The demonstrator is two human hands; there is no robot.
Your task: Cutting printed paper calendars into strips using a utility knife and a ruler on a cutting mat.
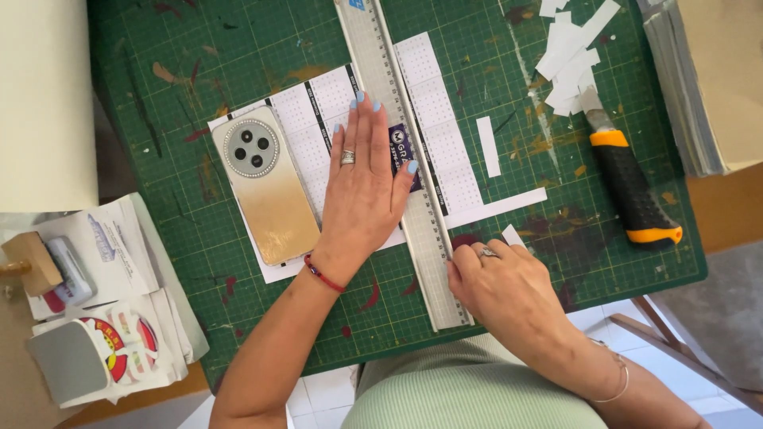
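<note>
Far left, a stack of printed papers [119, 254] and a wooden-handled stamp [28, 266] sit partly cut off by the frame edge; their detail is hard to make out. On the green cutting mat [199, 199] lies a gold phone [266, 187], back up, resting on a printed sheet [318, 111] whose lower part is hidden beneath the phone and the left hand [362, 195]. That hand lies flat, fingers extended, grip released — pressing down on the sheet and the edge of the metal ruler [421, 230]. The ruler runs diagonally from the top edge, where it is cut off, down toward the person. Just right of its lower end, the right hand [509, 290] is curled, fingertips against the ruler's edge; whether it grasps anything cannot be told, as the fingertips are hidden. A white strip [497, 208] extends right from the ruler. Further right, apart from both hands, lie a utility knife [628, 187] — black and orange — and paper offcuts [568, 56].
</note>
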